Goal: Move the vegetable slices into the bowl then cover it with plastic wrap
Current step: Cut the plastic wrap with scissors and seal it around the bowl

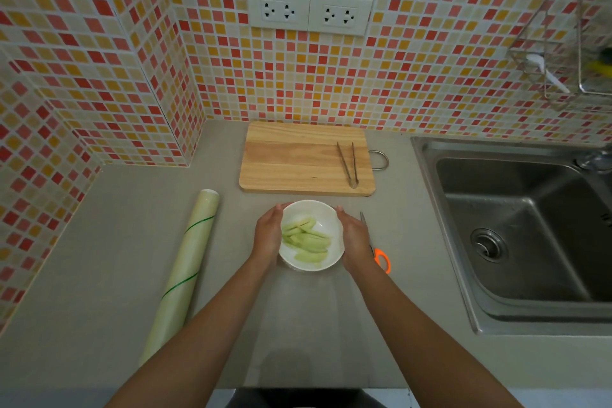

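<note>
Presently both hands flank the white bowl (311, 235): left hand (268, 235) flat against its left wall, right hand (356, 238) against its right wall, fingers straight, palms pressed inward, nothing pinched. Cannot tell whether plastic film already lies over the rim; a faint sheen on the counter (132, 242) near the body hints at it, no more. Cucumber slices (306, 238) sit inside the bowl, pale green, in a loose pile.

Handling, as judged: bowl looks ceramic, rigid, breakable, smooth-sided; steady it by the walls. Slices soft, wet, slippery. Wrap thin, clingy; best taken by its edges and smoothed down the sides.

Outward: plastic wrap roll (180, 275) lies well left. Orange-handled scissors (379, 255) just beside the right hand. Wooden cutting board (298, 159) behind, bare of slices, metal tongs (347, 164) resting on it. Steel sink (516, 232) far right.
</note>
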